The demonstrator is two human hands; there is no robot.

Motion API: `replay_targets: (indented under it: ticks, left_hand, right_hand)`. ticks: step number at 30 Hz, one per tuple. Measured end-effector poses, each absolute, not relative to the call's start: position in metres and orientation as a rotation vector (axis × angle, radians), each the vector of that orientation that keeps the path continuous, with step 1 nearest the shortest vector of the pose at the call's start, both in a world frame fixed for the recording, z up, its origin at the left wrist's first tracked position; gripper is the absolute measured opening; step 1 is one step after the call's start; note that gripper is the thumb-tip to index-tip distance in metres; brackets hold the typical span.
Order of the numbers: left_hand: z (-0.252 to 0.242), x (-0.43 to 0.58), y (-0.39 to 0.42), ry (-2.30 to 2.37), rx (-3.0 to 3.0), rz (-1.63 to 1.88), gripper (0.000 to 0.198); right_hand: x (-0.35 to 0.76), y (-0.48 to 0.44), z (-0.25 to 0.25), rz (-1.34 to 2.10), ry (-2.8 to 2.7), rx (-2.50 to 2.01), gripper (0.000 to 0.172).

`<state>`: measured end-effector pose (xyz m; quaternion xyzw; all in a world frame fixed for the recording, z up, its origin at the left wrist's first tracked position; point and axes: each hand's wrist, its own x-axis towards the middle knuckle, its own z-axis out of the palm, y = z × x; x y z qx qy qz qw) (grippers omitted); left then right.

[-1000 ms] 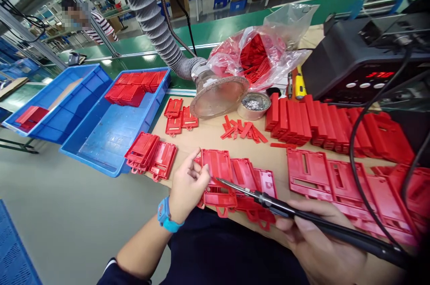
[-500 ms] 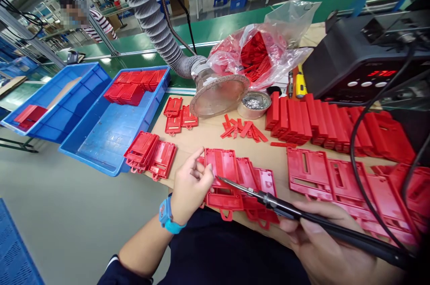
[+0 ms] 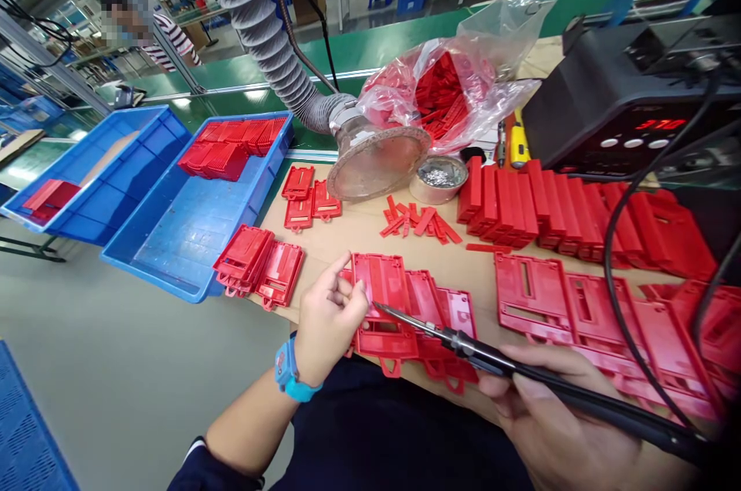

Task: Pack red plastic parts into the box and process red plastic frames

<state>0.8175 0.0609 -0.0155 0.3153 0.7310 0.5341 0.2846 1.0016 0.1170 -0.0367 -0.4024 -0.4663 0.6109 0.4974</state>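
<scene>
A black soldering iron (image 3: 492,360) is gripped in my right hand (image 3: 561,414), its metal tip at the face of a red plastic case (image 3: 382,286) in front of me. My left hand (image 3: 333,313), with a blue watch on the wrist, is at the left edge of that case, index finger stretched out and thumb on or near the edge; whether it grips the case is hard to tell. More red cases (image 3: 428,302) lie overlapped just right of it. Small red strips (image 3: 414,219) are scattered behind.
Blue bins (image 3: 191,228) stand left. A fume extractor hood (image 3: 376,163) hangs over the table, beside a round tin (image 3: 438,174) and a bag of red parts (image 3: 443,93). Right are red case stacks (image 3: 503,205), a soldering station (image 3: 642,105) and its cable. A person (image 3: 165,39) is far left.
</scene>
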Motion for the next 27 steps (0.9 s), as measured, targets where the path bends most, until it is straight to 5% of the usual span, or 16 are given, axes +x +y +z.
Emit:
replay_targets:
  ticks: [27]
  left_hand:
    - [-0.014,0.818,0.060,1.991,0.861,1.444,0.046]
  right_hand:
    - [1.002,0.115,-0.027,1.370,-1.087,-1.127,0.015]
